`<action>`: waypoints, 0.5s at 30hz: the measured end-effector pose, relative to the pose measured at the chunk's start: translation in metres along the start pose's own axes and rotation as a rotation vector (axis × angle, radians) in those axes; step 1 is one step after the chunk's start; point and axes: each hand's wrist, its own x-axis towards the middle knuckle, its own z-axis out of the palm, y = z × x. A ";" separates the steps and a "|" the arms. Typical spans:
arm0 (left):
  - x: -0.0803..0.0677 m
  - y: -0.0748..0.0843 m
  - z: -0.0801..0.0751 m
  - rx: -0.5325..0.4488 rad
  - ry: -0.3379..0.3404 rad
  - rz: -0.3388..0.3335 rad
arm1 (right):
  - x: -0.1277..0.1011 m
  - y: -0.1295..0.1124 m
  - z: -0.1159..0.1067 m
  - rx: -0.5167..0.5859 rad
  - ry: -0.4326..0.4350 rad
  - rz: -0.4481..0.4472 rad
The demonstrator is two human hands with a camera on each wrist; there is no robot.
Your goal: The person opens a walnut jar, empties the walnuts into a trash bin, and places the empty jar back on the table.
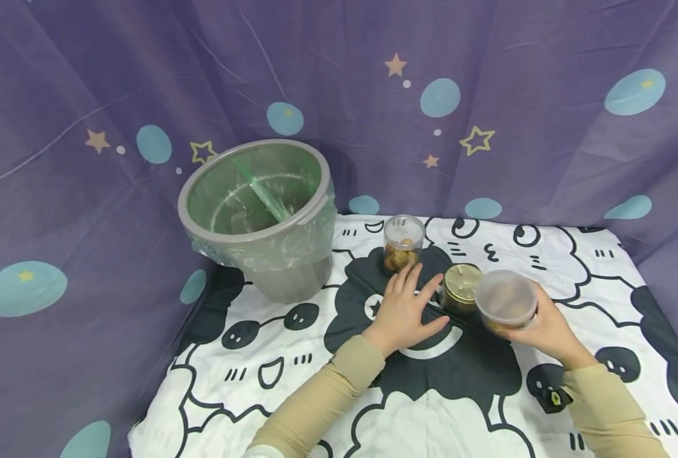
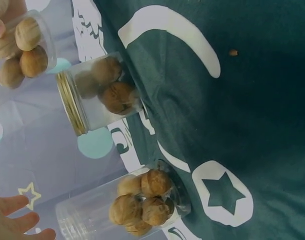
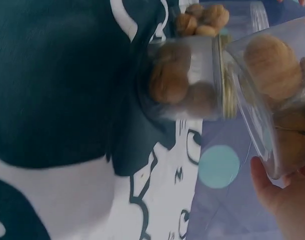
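Three clear jars of walnuts are on the cartoon-print cloth (image 1: 293,407). My right hand (image 1: 542,321) grips the jar with a frosted plastic lid (image 1: 506,299), holding it tilted just above the cloth; the right wrist view shows this held jar (image 3: 277,95) close up. Right beside it stands a gold-lidded jar (image 1: 460,289), which also appears in the left wrist view (image 2: 100,95). My left hand (image 1: 410,299) lies flat on the cloth with straight, spread fingers, holding nothing. It sits between the gold-lidded jar and a taller clear-lidded jar (image 1: 402,251), also visible as the taller jar (image 2: 137,202).
A grey waste bin (image 1: 259,216) lined with a clear bag stands at the back left of the cloth. Purple star-print fabric (image 1: 488,95) hangs behind and to both sides. A small brown crumb (image 2: 233,52) lies on the dark part of the cloth.
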 end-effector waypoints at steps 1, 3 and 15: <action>0.000 0.000 -0.001 0.003 0.003 0.000 | 0.001 -0.002 0.002 0.008 0.000 -0.019; 0.001 0.000 -0.003 0.002 -0.002 -0.004 | 0.002 -0.004 0.005 0.015 -0.005 -0.043; 0.001 0.002 -0.012 -0.069 -0.039 -0.001 | 0.003 -0.013 0.024 -0.060 -0.065 -0.126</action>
